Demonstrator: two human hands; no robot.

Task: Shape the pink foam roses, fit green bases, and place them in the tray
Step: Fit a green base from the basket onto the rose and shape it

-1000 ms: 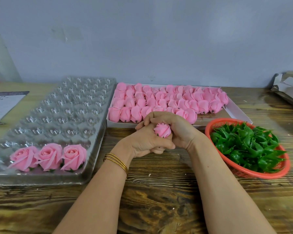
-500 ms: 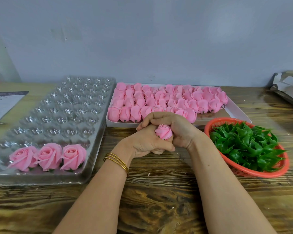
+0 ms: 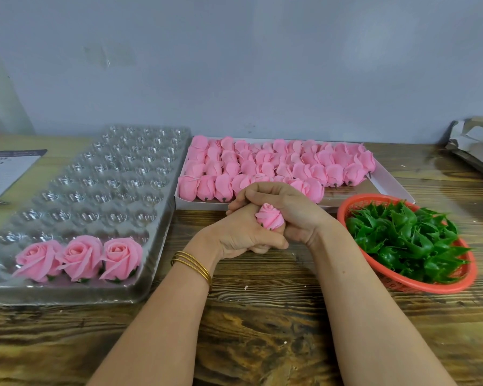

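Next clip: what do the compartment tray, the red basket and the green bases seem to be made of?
Compartment tray: thin clear plastic, glossy; highlights glint in every cup. Red basket: probably moulded plastic, with a smooth rim over a slotted wall. Green bases: glossy plastic by the look, bright reflections on their pointed leaves.

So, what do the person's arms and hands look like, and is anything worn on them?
The left forearm and right forearm are bare, no sleeves or gloves in view. On the left wrist sit thin gold bangles, seemingly three, stacked closely.
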